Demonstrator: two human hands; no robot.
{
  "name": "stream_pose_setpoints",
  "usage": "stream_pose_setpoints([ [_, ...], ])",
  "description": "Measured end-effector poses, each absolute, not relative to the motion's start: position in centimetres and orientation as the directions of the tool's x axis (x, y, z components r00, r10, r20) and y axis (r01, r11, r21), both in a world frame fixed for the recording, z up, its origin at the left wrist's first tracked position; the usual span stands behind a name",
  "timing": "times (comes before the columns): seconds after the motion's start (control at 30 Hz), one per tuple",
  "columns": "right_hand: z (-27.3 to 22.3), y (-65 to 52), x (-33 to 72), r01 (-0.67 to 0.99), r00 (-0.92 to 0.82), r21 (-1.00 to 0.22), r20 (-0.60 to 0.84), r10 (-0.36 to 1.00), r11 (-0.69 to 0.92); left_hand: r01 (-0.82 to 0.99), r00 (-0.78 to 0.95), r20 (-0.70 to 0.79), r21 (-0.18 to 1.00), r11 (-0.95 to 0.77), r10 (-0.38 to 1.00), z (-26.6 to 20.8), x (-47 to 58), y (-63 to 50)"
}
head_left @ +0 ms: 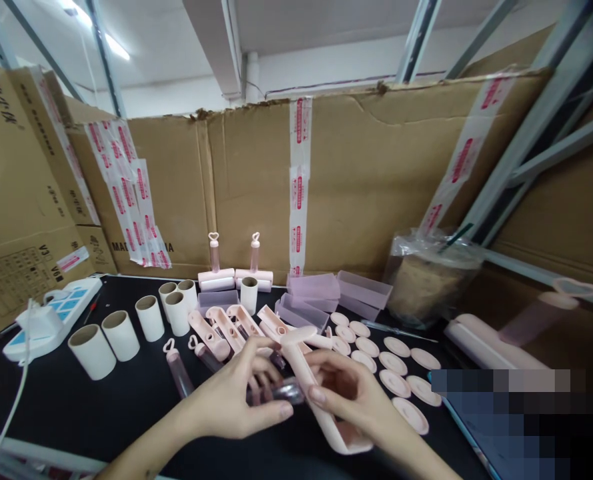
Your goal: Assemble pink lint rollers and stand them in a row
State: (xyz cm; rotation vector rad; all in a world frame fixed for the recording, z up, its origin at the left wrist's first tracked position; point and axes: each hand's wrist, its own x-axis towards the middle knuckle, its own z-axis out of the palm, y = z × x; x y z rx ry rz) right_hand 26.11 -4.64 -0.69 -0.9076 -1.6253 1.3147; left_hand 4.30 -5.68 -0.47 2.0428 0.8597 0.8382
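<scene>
Pink roller holder (303,373), held up over the black table (71,420): long, pale, smooth, hollow like a trough at the near end, with rounded corners. Biggest thing with writing on it is the cardboard wall (241,173) behind, black capitals starting "MA" and ending "IA", tape slapped over the middle. Box (11,173) on the left says V3 and V6, plus Chinese print I can't make out. Red lettering on the tape strips (300,193) is too tiny from here. Right hand (349,390) is closed on the holder, thumb in front. Left hand (231,400) has its thumb spread but fingers curled round a clear handle (290,390), kinda blurry, shiny end right by the holder.
</scene>
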Motion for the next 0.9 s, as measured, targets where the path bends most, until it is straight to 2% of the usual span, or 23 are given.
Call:
stream_pose_setpoints([
  [0.07,-0.1,-4.8,26.4,0.035,-0.458,-0.987,0.123,0.88,0.156,0.129,0.622,0.178,0.937,-0.324,0.763,-0.6,4.3,-5.5],
  [0.13,0.1,-4.8,26.3,0.034,-0.517,-0.994,0.073,0.853,0.105,0.044,0.678,0.104,0.982,-0.182,0.728,-1.1,4.5,-5.3],
  [0.23,0.0,-4.8,25.8,0.036,-0.591,-0.999,-0.003,0.807,0.022,0.047,0.747,-0.046,0.999,0.017,0.663,-1.9,5.1,-5.1],
  [0.3,-0.1,-4.7,25.6,0.072,-0.618,-0.997,-0.051,0.785,-0.008,0.092,0.763,-0.125,0.992,0.085,0.634,-2.2,5.2,-5.2],
  [0.47,-0.2,-4.6,26.4,0.328,-0.537,-0.942,-0.126,0.834,0.068,0.369,0.578,-0.126,0.922,-0.12,0.806,-2.2,4.8,-5.3],
  [0.63,-1.7,-5.5,27.1,0.475,-0.465,-0.88,-0.256,0.848,-0.005,0.532,0.568,-0.039,0.779,-0.331,0.822,-2.0,5.1,-5.3],
  [0.77,-3.2,-6.3,26.8,0.671,-0.358,-0.729,-0.158,0.92,0.136,0.593,0.599,0.038,0.65,-0.475,0.8,-2.3,5.4,-5.0],
  [0.9,-2.5,-6.1,27.1,0.782,-0.332,-0.573,-0.047,0.942,0.247,0.625,0.606,0.033,0.599,-0.501,0.795,-2.6,5.4,-4.6],
])
